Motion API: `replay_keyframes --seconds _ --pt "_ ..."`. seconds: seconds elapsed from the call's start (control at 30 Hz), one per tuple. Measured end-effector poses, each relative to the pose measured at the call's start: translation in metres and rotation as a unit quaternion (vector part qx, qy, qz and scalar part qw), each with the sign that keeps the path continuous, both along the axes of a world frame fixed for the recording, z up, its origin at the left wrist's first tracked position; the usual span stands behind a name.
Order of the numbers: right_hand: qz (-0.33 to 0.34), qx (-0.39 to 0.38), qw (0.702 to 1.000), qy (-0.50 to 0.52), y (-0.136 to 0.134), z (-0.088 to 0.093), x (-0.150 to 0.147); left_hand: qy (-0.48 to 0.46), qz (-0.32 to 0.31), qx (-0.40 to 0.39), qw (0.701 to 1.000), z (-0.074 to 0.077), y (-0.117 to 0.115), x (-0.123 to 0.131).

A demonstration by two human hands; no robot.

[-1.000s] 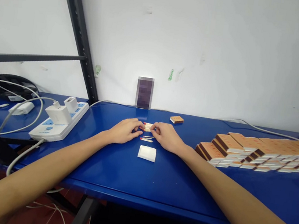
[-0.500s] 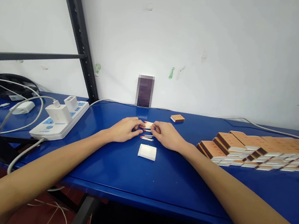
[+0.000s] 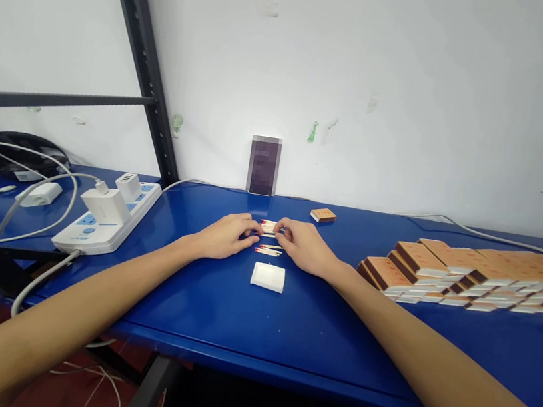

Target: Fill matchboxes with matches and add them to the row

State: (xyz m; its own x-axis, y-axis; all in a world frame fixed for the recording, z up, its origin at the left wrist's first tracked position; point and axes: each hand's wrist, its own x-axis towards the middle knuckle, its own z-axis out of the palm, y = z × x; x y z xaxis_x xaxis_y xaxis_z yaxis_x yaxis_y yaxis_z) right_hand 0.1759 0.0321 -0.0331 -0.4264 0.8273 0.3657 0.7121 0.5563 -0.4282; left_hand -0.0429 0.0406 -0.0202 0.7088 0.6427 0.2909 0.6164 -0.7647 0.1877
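The left hand (image 3: pixel 230 237) sits at the left end of bunched matches (image 3: pixel 268 228) on the table (image 3: pixel 217 304), the right hand (image 3: pixel 303 247) at the other; whether either grip clamps them I cannot tell, and uneven pushing could scatter them.

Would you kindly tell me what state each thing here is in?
Bunched matches: unlit, between left hand and right hand
Loose matches: unlit, lying separately
White tray: flat, apparently upside down
Lone matchbox: lying flat
Stacked matchboxes: piled in tiers
Power strip: two adapters plugged in
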Motion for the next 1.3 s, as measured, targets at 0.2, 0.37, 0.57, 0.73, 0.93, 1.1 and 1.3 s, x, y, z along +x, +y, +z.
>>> replay_keyframes --seconds 0.2,0.37,0.57,0.73,0.93,1.1,1.3 --pt "0.008 -0.002 1.0 -0.021 0.0 0.001 0.001 0.01 -0.017 -0.008 1.0 0.003 -0.005 0.003" --pt "0.04 -0.023 0.998 -0.03 -0.006 0.007 0.003 -0.006 -0.016 -0.011 1.0 0.004 -0.008 0.004" --pt "0.011 -0.021 1.0 0.017 -0.006 0.006 0.003 0.01 0.029 0.009 0.999 0.001 -0.004 0.001" --pt "0.006 0.006 1.0 -0.001 0.001 0.001 0.002 0.017 0.02 0.008 1.0 0.001 -0.003 0.001" --pt "0.019 0.013 1.0 0.005 0.006 -0.003 0.004 0.02 0.005 0.015 1.0 0.002 -0.004 0.002" --pt "0.016 0.015 1.0 -0.008 0.006 -0.004 0.004 0.034 -0.001 0.017 0.999 0.003 -0.006 0.002" --pt "0.019 0.006 1.0 -0.019 0.005 -0.002 0.004 0.039 -0.004 0.018 0.999 0.003 -0.006 0.003"
